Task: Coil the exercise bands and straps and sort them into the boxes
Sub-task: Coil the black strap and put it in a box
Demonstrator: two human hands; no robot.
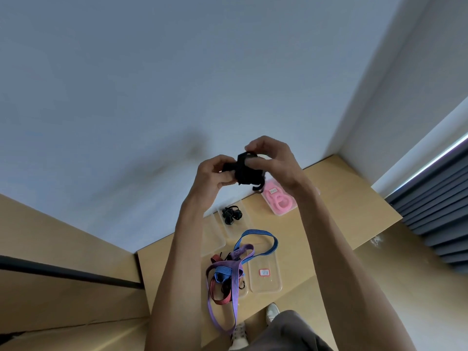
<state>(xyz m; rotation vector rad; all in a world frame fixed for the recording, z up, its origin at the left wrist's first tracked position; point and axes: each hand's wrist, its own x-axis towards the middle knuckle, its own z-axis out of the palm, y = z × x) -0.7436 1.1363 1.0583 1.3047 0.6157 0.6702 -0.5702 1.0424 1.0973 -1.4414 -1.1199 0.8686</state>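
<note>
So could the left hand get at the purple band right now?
Probably not at once: the left hand and right hand both grip the black strap held up high. The purple band lies uncovered on the table below, tangled with other bands.

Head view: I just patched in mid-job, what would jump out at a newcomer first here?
First, the two hands raised at centre frame: the left hand and right hand both grip a black strap bundle. Below them on the wooden table lies a loose tangle of purple, blue and red bands, partly over a clear box. Farther back, a clear box holds pink bands, and another holds a coiled black strap.
</note>
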